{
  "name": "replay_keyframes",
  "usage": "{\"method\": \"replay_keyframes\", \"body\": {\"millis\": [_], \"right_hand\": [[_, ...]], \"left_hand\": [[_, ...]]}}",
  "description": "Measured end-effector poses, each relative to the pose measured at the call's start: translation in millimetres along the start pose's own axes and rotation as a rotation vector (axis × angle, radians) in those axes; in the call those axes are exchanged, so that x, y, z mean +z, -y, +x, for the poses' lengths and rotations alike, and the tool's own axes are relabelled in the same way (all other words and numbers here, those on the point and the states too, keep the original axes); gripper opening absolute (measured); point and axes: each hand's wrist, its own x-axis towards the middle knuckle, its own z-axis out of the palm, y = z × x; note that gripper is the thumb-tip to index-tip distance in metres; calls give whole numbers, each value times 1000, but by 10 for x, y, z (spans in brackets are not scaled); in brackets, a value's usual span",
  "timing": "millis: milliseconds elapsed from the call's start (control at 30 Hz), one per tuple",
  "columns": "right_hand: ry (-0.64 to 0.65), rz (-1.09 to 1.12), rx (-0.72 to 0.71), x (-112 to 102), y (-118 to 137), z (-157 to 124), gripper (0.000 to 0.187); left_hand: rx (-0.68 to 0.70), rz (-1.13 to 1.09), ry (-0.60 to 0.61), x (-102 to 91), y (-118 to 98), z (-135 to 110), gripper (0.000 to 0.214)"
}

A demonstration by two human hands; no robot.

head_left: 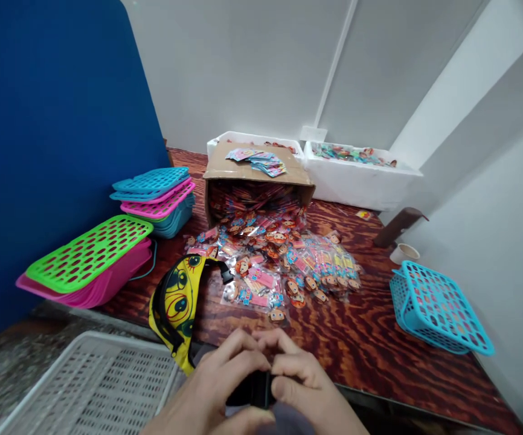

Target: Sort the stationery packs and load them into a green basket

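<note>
At the bottom of the view, near the table's front edge, my left hand (218, 377) and my right hand (302, 380) are pressed together. Both have their fingers curled round a small black object (255, 391), likely a buckle or clip. Just left of them lies a yellow waist bag (176, 299) with black straps and cartoon eyes. Beyond the hands is a heap of small clear packets with cartoon figures (279, 260), spilling from a tipped cardboard box (252, 172).
Stacked baskets sit left: a green and pink stack (89, 260) and a blue and pink stack (157, 196). A blue basket (438, 308) lies on its side at right. Two white foam boxes (361, 178) stand at the back. A white crate (93, 386) sits bottom left, against a blue panel (48, 133).
</note>
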Motion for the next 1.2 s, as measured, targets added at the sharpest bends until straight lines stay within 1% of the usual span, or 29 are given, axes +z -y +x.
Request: {"method": "replay_keyframes", "body": {"millis": [67,133,267,333,367,433,533,667,700,800,833,867,900,1033,1133,1200], "right_hand": [[-74,11,-17,49,-26,-40,32],[-159,74,-22,97,-49,-77,31],[-379,352,5,133,-104,-122,28],[-441,435,8,114,-127,-132,30],[-448,458,4,97,-132,-135,32],[-429,469,-3,48,-125,-137,35],[-345,381,-1,-45,-77,-121,36],[-201,321,51,-96,-40,-49,28],[-176,311,61,-80,-53,-25,33],[-129,236,105,21,-147,49,82],[-122,214,119,65,-185,70,92],[-127,197,126,108,-222,90,94],[-139,181,123,149,-254,108,89],[-202,114,93,278,-346,168,60],[-262,117,86,341,-414,202,48],[-315,131,92,355,-452,216,43]], "left_hand": [[-13,-25,0,-10,-13,-14,28],[-7,-74,-10,-8,1,-17,27],[-41,-144,-117,39,123,-49,28],[-74,-169,-166,70,188,-81,28],[-86,-183,-181,82,211,-95,29],[-104,-214,-195,89,238,-106,29],[-138,-270,-205,49,238,-73,28],[-170,-465,-251,-26,220,10,31],[-178,-527,-268,-34,219,24,32],[-224,-652,-292,-27,228,36,36],[-237,-668,-297,-21,236,31,36],[-245,-677,-305,-15,245,25,36],[-251,-682,-315,-10,255,17,36],[-233,-690,-354,-3,296,-7,32],[-218,-666,-376,16,312,-14,30],[-232,-647,-390,32,318,-23,31]]}}
